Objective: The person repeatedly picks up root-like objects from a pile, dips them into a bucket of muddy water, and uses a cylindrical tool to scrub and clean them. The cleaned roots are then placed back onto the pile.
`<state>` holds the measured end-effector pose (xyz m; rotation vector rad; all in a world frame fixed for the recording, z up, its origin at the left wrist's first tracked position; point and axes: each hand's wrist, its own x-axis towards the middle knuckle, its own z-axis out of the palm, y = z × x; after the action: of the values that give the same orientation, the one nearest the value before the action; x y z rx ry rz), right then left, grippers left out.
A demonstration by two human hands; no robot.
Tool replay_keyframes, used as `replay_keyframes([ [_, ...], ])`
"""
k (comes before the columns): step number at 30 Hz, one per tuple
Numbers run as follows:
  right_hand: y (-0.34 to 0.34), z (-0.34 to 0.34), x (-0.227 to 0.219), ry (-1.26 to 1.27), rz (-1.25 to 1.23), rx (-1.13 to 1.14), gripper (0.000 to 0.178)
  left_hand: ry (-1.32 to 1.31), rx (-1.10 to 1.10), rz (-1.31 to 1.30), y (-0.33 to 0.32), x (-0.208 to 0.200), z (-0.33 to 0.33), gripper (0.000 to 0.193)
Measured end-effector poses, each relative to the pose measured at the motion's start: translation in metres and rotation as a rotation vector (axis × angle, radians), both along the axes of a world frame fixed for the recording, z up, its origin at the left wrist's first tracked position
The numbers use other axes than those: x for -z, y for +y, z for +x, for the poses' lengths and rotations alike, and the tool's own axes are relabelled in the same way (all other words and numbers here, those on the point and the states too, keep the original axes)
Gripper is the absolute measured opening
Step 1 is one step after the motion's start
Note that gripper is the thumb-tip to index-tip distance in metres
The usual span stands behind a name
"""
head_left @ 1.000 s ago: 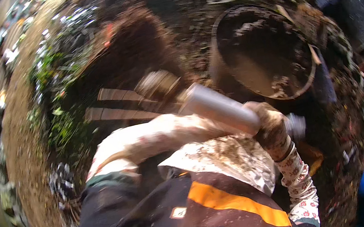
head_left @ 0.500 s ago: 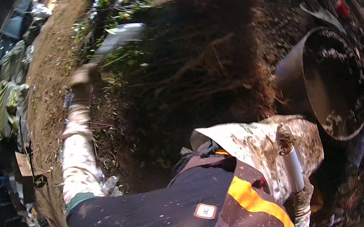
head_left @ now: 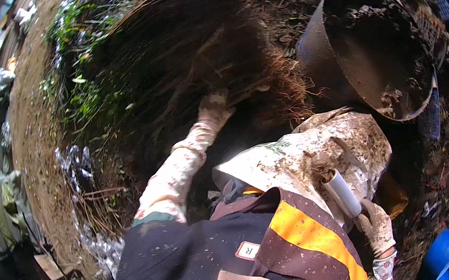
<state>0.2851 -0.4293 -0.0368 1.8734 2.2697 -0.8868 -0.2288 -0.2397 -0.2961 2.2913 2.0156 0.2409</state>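
Observation:
A large heap of thin, woody plants lies ahead of me, with reddish-brown roots at the right and green leaves at the left. My left hand, in a dirty glove, reaches to the near side of the heap. Its fingers look bent among the shaded stems; what they hold is hidden. At the lower right, my gloved right hand is closed at the lower end of a white tube, which tilts up and left. Beside the tube spreads a mud-stained white sheet over my lap.
A big round tub with mud inside tips over at the right. Crumpled clear plastic lies on the left. Along the far left stand stuffed sacks beside bare soil. A blue object is at the lower right.
My left hand has swung from the leafy left end toward the middle stems. The blurred pale thing by it is gone from view. The white tube now leans left instead of standing upright.

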Motion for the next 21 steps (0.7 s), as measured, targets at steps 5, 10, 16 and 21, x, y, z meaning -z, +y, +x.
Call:
replay_keyframes([
  [5, -0.022, -0.010, 0.004, 0.043, -0.019, 0.180, 0.049, -0.089, -0.137, -0.390, 0.044, 0.062, 0.005, 0.053],
  [10, -0.024, -0.004, 0.001, 0.142, -0.128, 0.353, 0.039, -0.868, -0.100, -0.328, 0.047, -0.037, -0.041, 0.044],
  [16, 0.058, -0.013, -0.018, 0.145, 0.133, 0.173, 0.032, -1.160, -0.006, -0.141, 0.078, -0.176, -0.108, 0.016],
  [21, 0.149, -0.081, -0.027, 0.448, 0.245, 0.087, 0.026, -1.371, -0.072, -0.519, 0.083, -0.253, -0.119, 0.036],
])
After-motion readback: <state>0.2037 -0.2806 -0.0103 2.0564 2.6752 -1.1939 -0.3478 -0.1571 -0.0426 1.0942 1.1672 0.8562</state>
